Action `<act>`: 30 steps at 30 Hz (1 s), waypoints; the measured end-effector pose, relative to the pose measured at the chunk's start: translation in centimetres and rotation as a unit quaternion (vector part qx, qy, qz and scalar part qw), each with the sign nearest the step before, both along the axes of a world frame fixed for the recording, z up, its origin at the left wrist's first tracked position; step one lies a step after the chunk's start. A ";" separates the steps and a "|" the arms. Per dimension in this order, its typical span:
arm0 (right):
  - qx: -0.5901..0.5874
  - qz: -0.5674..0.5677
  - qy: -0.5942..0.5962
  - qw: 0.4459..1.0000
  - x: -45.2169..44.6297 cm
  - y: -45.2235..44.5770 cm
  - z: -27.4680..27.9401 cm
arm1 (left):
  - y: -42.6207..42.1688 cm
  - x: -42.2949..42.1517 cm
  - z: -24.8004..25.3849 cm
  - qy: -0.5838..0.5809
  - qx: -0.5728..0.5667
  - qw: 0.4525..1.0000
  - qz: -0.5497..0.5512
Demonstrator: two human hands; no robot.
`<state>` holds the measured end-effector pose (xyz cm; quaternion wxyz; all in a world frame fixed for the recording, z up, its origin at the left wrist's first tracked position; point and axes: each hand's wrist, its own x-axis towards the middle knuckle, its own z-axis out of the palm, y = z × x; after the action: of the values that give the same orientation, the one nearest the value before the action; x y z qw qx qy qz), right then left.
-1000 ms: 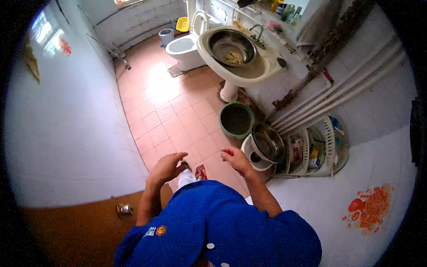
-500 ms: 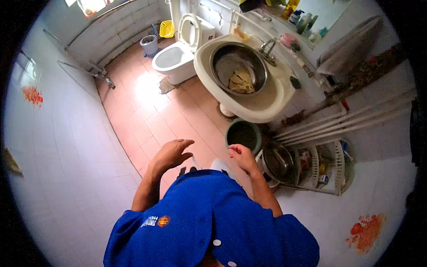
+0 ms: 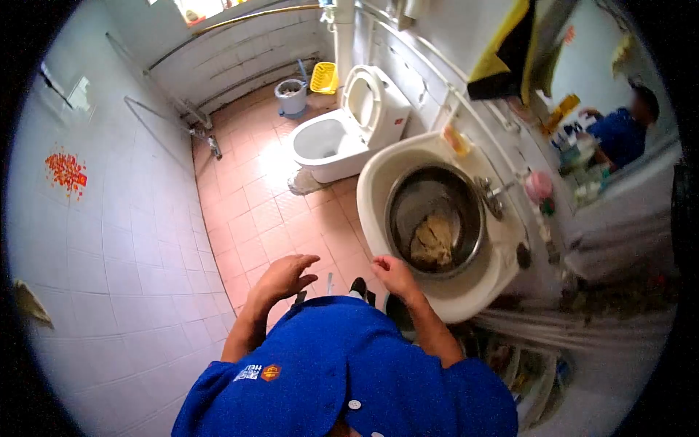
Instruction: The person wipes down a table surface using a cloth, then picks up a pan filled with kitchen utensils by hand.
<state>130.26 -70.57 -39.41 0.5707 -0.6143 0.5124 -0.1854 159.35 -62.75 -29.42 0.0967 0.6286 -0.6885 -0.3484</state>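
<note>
My left hand (image 3: 285, 279) hangs in the air over the tiled floor, thumb and fingers apart, with nothing in it. Beside the front edge of the washbasin (image 3: 373, 207), my right hand (image 3: 395, 278) has its fingers curled in and no object shows in them. A wide metal bowl (image 3: 415, 191) sits in the basin. Inside it lies a crumpled tan cloth-like bundle (image 3: 432, 242); its exact kind is unclear. The tap (image 3: 494, 195) stands behind the bowl.
A toilet (image 3: 320, 142) with raised lid stands beyond the basin. Near the back wall are a small bucket (image 3: 291, 98) and a yellow basket (image 3: 324, 78). A mirror (image 3: 619, 146) hangs at right. Blurred shelving (image 3: 535, 379) stands low at right; a shower fitting (image 3: 207, 142) is on the left.
My view has turned and moved closer to the washbasin, which now lies right beside my right hand. Both hands keep nearly the same pose. The green tub is now mostly hidden.
</note>
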 end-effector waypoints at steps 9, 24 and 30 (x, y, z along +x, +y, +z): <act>0.074 0.036 -0.003 0.997 7.4 -9.8 -1.1 | -8.2 8.2 -1.6 0.018 0.021 1.000 0.012; 0.087 0.044 0.053 0.994 32.3 -17.0 1.0 | -21.1 36.4 -8.6 0.052 -0.016 0.998 -0.027; 0.090 0.030 0.165 0.982 33.4 -15.3 3.6 | -24.8 38.8 -7.1 0.021 -0.004 0.997 -0.075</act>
<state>163.62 -85.83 -35.81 0.5368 -0.5975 0.5954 -0.0178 198.16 -87.53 -36.48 0.0871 0.5670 -0.7330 -0.3655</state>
